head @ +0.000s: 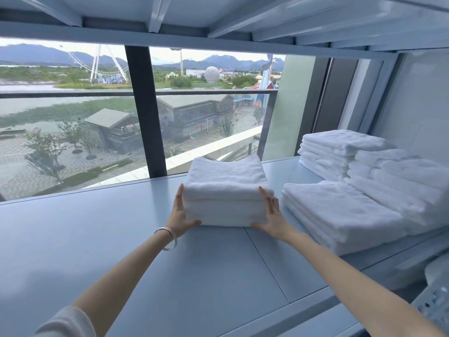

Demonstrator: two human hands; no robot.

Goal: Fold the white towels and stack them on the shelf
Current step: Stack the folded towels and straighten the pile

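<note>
both of my bare forearms reach forward from the lower edge of view, the left one with a pale sleeve pushed up near the elbow and a thin silver bangle (168,239) at the wrist. my left hand (179,214) lies flat against the left side of a small stack of folded white terry towels (226,190), fingers straight and pointing up the side, thumb along the stack's near bottom edge. my right hand (272,216) mirrors it on the right side, fingers straight against the cloth, thumb at the bottom front edge. neither hand curls round anything; both press the stack between open palms.

the stack sits on the pale blue-grey metal shelf (121,239), towards its far edge, upright and squared, about two towels high. just to its right, apart from it, lies a wider low pile of folded white towels (340,210). behind that pile, against the right wall, stand two taller piles: one at the back corner (335,149) and one nearer, further right (408,181), the two touching.

overhead runs the underside of the next shelf level (218,18). beyond the shelf is a large window with a dark vertical frame bar (145,113), showing rooftops, water and hills.
</note>
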